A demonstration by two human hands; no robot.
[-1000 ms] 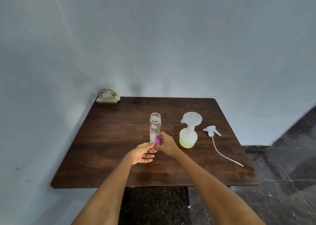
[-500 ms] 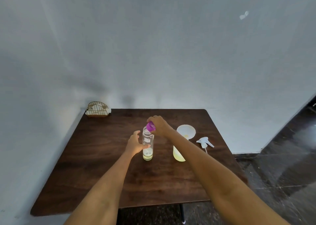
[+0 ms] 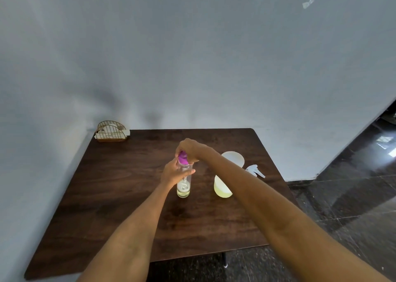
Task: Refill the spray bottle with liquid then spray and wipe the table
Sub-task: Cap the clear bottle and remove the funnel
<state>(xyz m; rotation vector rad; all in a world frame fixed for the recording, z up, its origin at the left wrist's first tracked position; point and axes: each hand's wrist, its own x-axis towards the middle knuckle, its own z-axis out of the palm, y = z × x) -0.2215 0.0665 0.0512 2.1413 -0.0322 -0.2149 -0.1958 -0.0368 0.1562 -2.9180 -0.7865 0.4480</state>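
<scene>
Dim, flat light w/ soft shadows on the wall [image 3: 150, 67]; glare off floor tiles [image 3: 383, 142] at my right; wide-angle bend at edges, slight blur.

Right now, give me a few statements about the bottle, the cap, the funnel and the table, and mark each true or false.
1. The right hand holds the purple cap at the top of the clear bottle. True.
2. The left hand rests flat on the table. False: it grips the clear bottle.
3. The funnel sits in the spray bottle. True.
4. The spray head is screwed onto the spray bottle. False: it lies on the table beside it.
5. The clear bottle is full. False: only a little liquid shows at the bottom.
</scene>
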